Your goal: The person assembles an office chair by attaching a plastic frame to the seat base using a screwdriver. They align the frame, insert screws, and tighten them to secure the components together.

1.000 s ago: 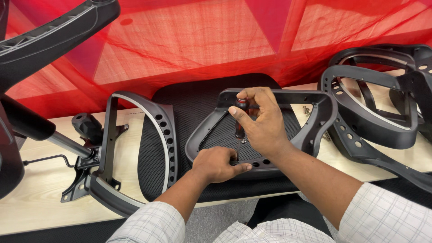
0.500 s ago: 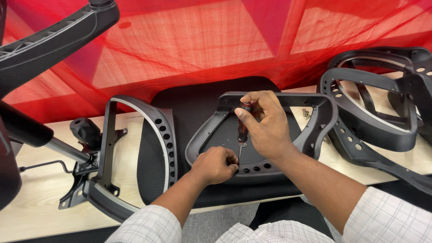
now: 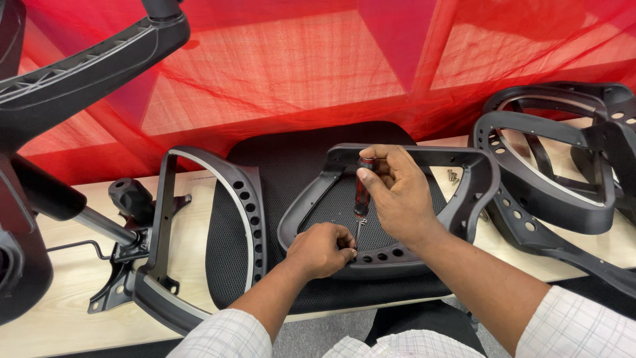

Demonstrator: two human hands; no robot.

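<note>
My right hand grips a screwdriver with a red and black handle, held upright with its tip down at the near rail of a black plastic chair armrest frame. My left hand pinches something small at the tip, against the row of holes in that rail; what it pinches is hidden. The frame lies on a black mesh seat cushion on the light wooden table.
A second armrest frame lies on the cushion's left side. A chair mechanism with gas lift cylinder sits at left, a chair base arm above it. More black frames are stacked at right. Loose screws lie beyond the frame. Red mesh fabric hangs behind.
My right hand lifted off the frame and brought the screwdriver upright, tip down by my left hand's fingers. My left hand stayed at the rail holes.
</note>
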